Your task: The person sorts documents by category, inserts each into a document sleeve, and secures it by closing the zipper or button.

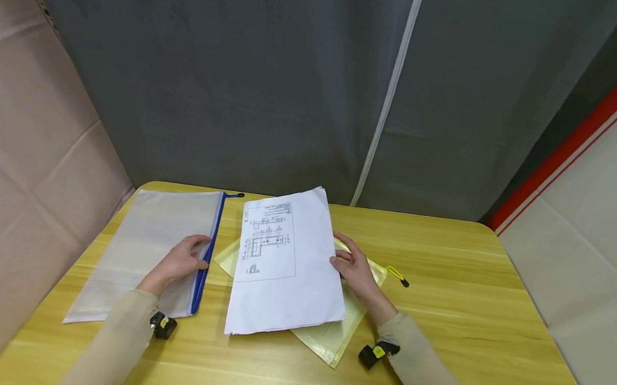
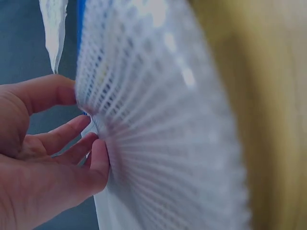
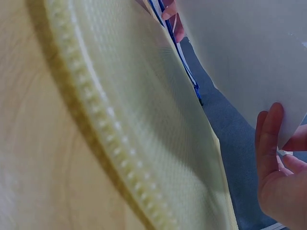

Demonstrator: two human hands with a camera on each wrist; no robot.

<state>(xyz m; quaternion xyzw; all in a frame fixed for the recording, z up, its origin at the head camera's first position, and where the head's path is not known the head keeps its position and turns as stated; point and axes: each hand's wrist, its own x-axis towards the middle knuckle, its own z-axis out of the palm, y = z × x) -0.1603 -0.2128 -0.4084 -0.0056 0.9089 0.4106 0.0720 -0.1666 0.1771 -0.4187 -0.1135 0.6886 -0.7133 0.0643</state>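
A white mesh zip pouch [image 1: 135, 242] with a blue zip edge lies flat on the left of the table. At that blue edge my left hand [image 1: 178, 260] pinches the pouch's rim, seen close in the left wrist view, where the mesh [image 2: 158, 139] bends up round the fingers. My right hand [image 1: 357, 270] grips the right edge of several sheets of paper [image 1: 283, 303], between thumb and fingers. The top sheet bears a printed technical drawing. Tilted up, the sheets hang over a yellow mesh zip pouch [image 1: 328, 340], hiding much of it.
The wooden table [image 1: 448, 313] has its far edge against a grey curtain [image 1: 250, 98]. Pale fabric walls [image 1: 36, 163] stand on both sides. From the yellow pouch a yellow pull cord [image 1: 395, 272] sticks out to the right; the blue one's zip pull [image 1: 234, 195] points toward the paper.
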